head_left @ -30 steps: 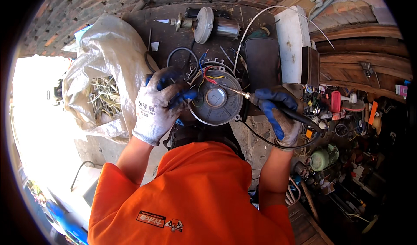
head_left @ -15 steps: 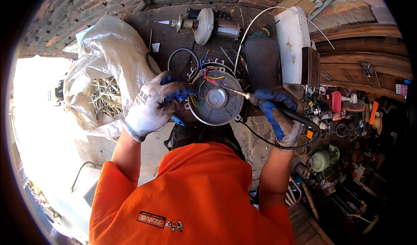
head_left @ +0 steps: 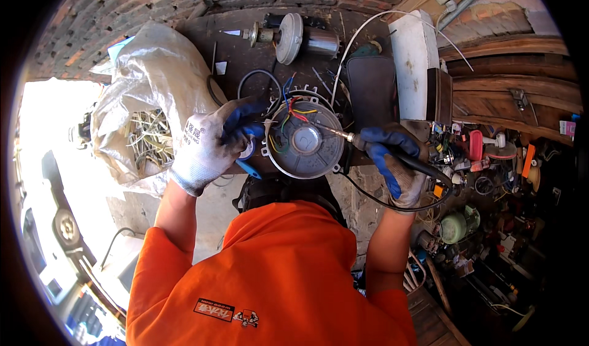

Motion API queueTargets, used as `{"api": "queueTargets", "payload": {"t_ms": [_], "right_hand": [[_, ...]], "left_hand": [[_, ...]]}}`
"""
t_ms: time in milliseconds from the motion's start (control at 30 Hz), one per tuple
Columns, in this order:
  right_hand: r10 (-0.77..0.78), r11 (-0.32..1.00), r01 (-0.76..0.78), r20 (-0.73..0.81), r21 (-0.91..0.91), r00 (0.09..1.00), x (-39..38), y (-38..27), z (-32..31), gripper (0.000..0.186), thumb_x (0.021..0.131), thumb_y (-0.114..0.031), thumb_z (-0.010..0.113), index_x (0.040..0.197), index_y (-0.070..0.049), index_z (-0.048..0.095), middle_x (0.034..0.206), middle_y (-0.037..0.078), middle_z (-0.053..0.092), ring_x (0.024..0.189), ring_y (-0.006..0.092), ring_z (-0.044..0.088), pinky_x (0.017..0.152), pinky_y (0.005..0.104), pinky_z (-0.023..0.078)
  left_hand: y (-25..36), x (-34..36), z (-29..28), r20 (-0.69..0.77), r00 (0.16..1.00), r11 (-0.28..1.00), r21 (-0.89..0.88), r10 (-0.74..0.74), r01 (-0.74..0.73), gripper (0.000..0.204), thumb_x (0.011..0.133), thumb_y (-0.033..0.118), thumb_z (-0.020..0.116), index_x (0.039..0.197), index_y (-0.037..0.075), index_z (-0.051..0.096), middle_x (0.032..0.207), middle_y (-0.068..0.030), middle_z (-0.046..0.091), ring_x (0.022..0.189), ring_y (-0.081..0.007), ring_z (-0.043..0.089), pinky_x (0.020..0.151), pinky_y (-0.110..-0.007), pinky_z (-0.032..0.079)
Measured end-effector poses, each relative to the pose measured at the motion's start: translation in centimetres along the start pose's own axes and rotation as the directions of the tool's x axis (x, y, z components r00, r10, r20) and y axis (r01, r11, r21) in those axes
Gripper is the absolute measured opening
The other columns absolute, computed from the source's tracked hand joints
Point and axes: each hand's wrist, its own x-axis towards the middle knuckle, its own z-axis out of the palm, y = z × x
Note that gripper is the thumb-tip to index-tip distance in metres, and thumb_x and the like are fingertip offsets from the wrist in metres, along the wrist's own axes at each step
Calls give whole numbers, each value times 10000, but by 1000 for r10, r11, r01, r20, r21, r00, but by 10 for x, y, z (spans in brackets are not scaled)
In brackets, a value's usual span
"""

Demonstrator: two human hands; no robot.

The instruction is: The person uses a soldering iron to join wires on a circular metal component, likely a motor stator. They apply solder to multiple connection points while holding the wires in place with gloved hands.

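Note:
A round grey metal motor end cover (head_left: 328, 156) lies at the bench's near edge, with red, yellow, blue and green lead wires (head_left: 296, 114) bunched over its upper left. My right hand (head_left: 396, 162), in a blue-palmed work glove, is closed round the handle of a soldering iron (head_left: 351, 137). The iron's tip points left at the red and yellow wires; whether it touches them I cannot tell. Left of the cover, my gloved left hand (head_left: 218, 134) pinches a thin strand that looks like solder wire. A small round roll (head_left: 247, 150) shows under its fingers, partly hidden.
A motor rotor (head_left: 300, 39) lies at the back of the bench beside a dark pouch (head_left: 372, 88) and a white block (head_left: 412, 64). At left stands a plastic sack (head_left: 162, 70) of wire scraps. A blue-handled tool (head_left: 250, 170) juts over the near edge. Cluttered parts fill the right.
My left hand has drawn back slightly left, away from the wires, and the round roll now shows beneath it. The right hand and iron stay nearly still. A vehicle has appeared at lower left.

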Motion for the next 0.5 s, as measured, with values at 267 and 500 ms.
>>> {"api": "queueTargets", "payload": {"t_ms": [267,500], "right_hand": [[-69,995,72,43,-70,997,3,-4,3,238,871,-4,731,1062,117,654,1099,250,696,777,104,660,668,202,537],[-77,996,78,18,-45,997,2,-5,5,235,858,-3,745,1048,108,662,1070,237,696,919,201,707,811,271,573]], "left_hand": [[1,3,23,8,999,993,110,40,-41,298,749,127,754,1029,58,679,838,-169,686,788,-376,689,677,-414,553],[6,14,35,105,992,996,53,67,-73,363,737,199,793,1050,42,698,971,-161,671,861,-376,678,745,-416,555]]}}
